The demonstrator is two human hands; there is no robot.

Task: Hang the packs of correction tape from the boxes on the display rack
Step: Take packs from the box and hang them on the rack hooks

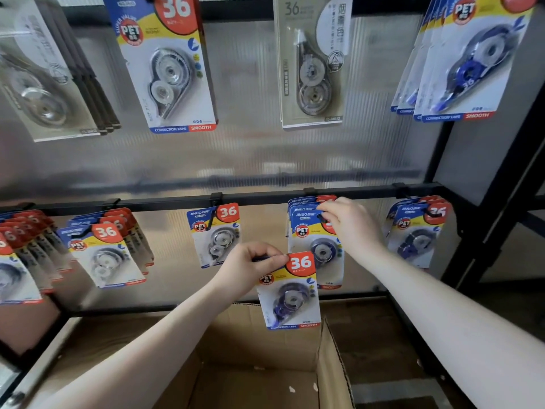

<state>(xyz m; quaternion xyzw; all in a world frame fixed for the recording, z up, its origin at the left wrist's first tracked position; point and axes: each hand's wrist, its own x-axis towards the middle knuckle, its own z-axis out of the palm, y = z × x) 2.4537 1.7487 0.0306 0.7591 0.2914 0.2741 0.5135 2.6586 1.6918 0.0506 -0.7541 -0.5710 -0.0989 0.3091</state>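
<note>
The left hand (250, 262) pinches a blue-and-red carded correction tape pack (290, 292) by its top, while the right hand (351, 224) grips the black rack hook (322, 217) holding a stack of matching packs (309, 231).

Two hands are in view, the left hand (250, 265) and the right hand (351, 224). One loose pack (290, 293) hangs from the left hand. One open cardboard box (265, 364) sits below. The upper row (168, 63) holds four groups of hanging packs, the lower rail (250, 199) five. How many packs each stack holds cannot be counted.
</note>
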